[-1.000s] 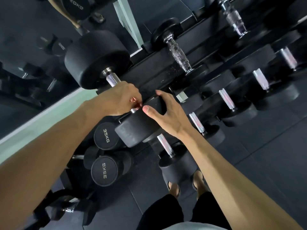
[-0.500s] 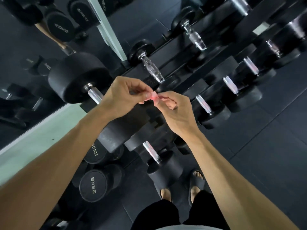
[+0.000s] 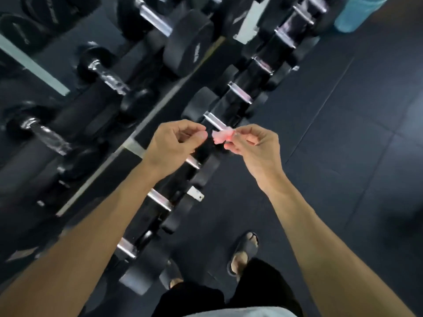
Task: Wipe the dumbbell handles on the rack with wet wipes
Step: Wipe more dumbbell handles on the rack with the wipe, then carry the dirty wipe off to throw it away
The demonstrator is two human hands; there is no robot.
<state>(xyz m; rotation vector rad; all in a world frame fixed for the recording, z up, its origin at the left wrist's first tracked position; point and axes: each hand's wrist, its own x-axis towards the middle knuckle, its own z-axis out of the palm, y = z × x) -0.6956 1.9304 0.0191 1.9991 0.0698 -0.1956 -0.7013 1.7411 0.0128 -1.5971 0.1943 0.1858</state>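
Observation:
I hold a small crumpled pinkish wet wipe (image 3: 220, 137) in front of me, above the rack's lower row. My right hand (image 3: 256, 145) pinches its right side. My left hand (image 3: 176, 143) has thumb and forefinger pinched at its left edge, the other fingers curled. Chrome dumbbell handles run diagonally below my hands: one (image 3: 215, 121) lies just behind the wipe, another (image 3: 240, 92) farther off, and one (image 3: 159, 200) nearer to me. Bigger dumbbells with chrome handles (image 3: 109, 76) sit on the upper tier at the left. Neither hand touches a dumbbell.
The rack's grey front rail (image 3: 98, 177) runs diagonally from lower left to upper right. Dark rubber floor tiles (image 3: 332, 133) spread to the right. A light blue container (image 3: 359, 12) stands at the top right. My sandalled foot (image 3: 245, 250) is close to the lowest dumbbells.
My hands left the big dumbbell and came together on the wipe. My view has swung right along the rack, and the hands now sit slightly apart.

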